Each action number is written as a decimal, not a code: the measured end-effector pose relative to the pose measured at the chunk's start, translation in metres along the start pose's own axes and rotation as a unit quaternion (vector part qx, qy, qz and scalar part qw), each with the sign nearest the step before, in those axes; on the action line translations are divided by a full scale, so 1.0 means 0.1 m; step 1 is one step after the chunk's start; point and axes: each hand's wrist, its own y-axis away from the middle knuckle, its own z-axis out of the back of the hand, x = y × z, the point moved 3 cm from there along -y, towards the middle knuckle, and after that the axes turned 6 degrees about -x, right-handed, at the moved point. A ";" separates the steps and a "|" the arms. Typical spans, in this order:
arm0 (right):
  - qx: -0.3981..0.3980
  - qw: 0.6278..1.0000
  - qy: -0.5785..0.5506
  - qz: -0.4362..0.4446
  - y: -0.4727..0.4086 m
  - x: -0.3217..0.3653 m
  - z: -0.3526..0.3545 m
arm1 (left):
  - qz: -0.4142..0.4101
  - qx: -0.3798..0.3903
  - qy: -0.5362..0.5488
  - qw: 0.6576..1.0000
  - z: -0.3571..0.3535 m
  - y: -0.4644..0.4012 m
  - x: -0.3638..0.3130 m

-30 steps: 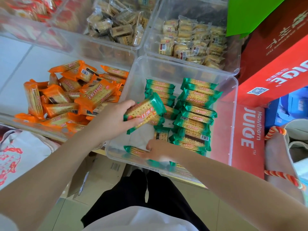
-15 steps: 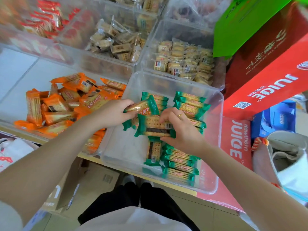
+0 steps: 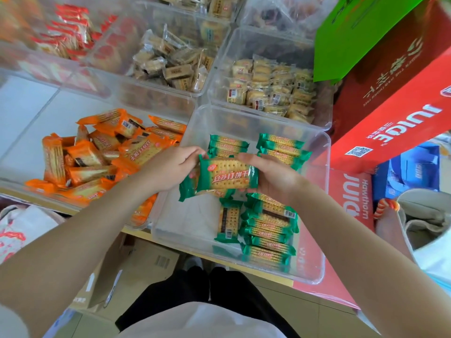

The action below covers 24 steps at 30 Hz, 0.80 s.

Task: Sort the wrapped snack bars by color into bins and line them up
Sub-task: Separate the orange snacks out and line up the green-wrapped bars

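Both my hands hold a small stack of green-wrapped bars (image 3: 228, 176) over the clear bin (image 3: 314, 276). My left hand (image 3: 168, 172) grips the stack's left end. My right hand (image 3: 271, 176) grips its right end from below. Inside the bin, green bars stand lined up in a right-hand row (image 3: 268, 235) and a short far row (image 3: 228, 143). One green bar (image 3: 228, 222) lies lengthwise beside the near row. To the left, orange-wrapped bars (image 3: 97, 157) lie piled loosely in another clear bin (image 3: 14, 189).
Behind stand clear bins of beige bars (image 3: 175, 62), yellow-beige bars (image 3: 271, 86) and red bars (image 3: 63, 35). Red juice cartons (image 3: 402, 113) and a green box (image 3: 353, 32) crowd the right. A cardboard box (image 3: 136, 272) sits on the floor below the shelf edge.
My hands have brought their green bars together into one stack, now face up. My right hand shifted from on top of the bar to its right end.
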 end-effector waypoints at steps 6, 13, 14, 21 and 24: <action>-0.040 0.997 0.060 -0.031 -0.06 -0.12 -0.06 | 0.046 0.003 0.103 0.994 -0.03 0.07 0.07; -0.112 0.984 0.137 -0.019 -0.17 -0.19 -0.16 | 0.041 0.073 0.039 0.996 -0.13 0.07 0.03; -0.106 0.984 0.140 -0.019 -0.17 -0.22 -0.17 | 0.044 0.086 0.031 0.995 -0.12 0.07 0.04; -0.092 0.972 0.214 -0.028 -0.21 -0.36 -0.22 | -0.027 0.127 -0.251 0.959 -0.34 0.16 -0.01; -0.079 0.983 0.165 -0.004 -0.22 -0.36 -0.25 | -0.027 0.097 -0.240 0.966 -0.32 0.16 0.01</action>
